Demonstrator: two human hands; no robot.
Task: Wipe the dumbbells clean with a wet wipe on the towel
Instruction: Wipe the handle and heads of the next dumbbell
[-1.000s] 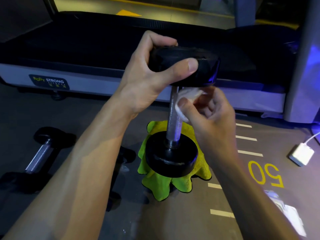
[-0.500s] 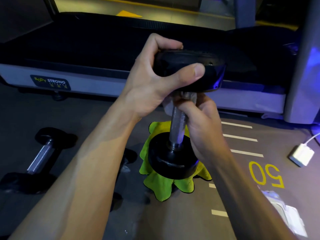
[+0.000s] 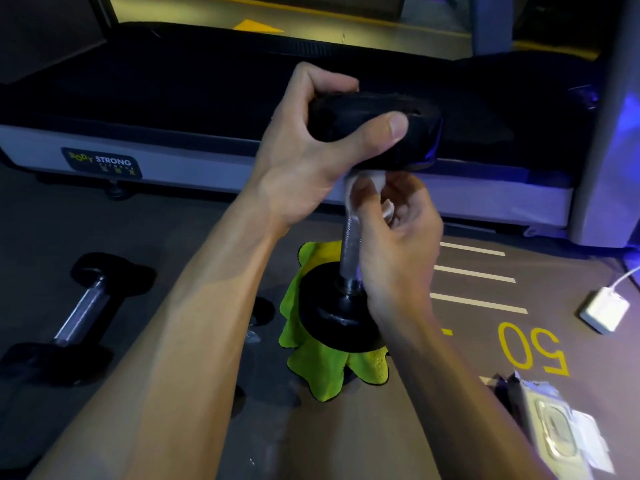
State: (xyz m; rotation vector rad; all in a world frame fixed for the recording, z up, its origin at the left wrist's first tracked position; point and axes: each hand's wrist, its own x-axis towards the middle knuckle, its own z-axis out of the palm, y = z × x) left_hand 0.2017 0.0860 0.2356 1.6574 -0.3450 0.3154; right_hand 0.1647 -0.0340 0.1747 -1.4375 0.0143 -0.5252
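Observation:
A black dumbbell (image 3: 337,315) stands upright with its lower head on a yellow-green towel (image 3: 323,370) on the floor. My left hand (image 3: 308,150) grips its upper head from above, thumb across the front. My right hand (image 3: 398,230) pinches a white wet wipe (image 3: 363,183) against the top of the metal handle, just under the upper head. The handle's lower part shows bare and shiny.
A second dumbbell (image 3: 81,315) lies on the floor at the left. A treadmill (image 3: 173,109) spans the back. A wet wipe pack (image 3: 554,431) lies at lower right, a white charger (image 3: 604,308) at right. Another dark dumbbell is partly hidden behind my left forearm.
My right hand wrapped round the handle's top half a second ago; now it has loosened and pinches the wipe just under the upper head. The left hand keeps its grip.

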